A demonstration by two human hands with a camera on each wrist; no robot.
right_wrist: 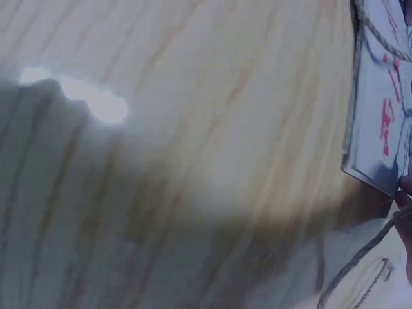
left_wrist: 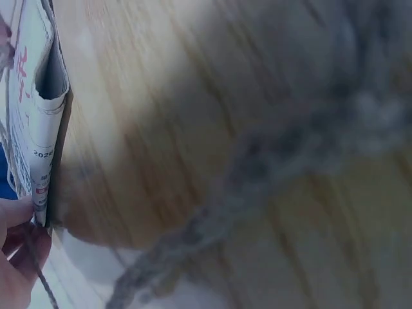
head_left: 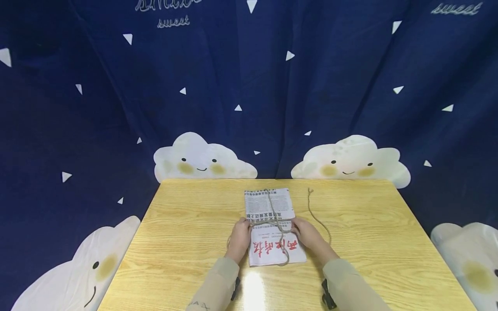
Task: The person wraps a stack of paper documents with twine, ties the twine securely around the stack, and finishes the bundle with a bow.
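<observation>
A folded newspaper (head_left: 272,201) with red and black print lies flat on the table. Beige twine (head_left: 270,203) runs lengthwise over it and crosses another strand at its middle. At the newspaper's left edge my left hand (head_left: 239,239) pinches the twine, which passes between thumb and fingers in the left wrist view. My right hand (head_left: 311,236) holds the twine at the opposite edge, mostly cut off in the right wrist view. One twine end curls over the newspaper's near edge. Close to the left wrist camera, a blurred length of twine (left_wrist: 257,174) hangs across the picture.
The wooden table (head_left: 186,216) reaches back to a dark blue curtain (head_left: 249,77) with white clouds and triangles. To the right of the newspaper, a loose tail of twine trails across the tabletop past my right wrist. Light glares off the table near the front.
</observation>
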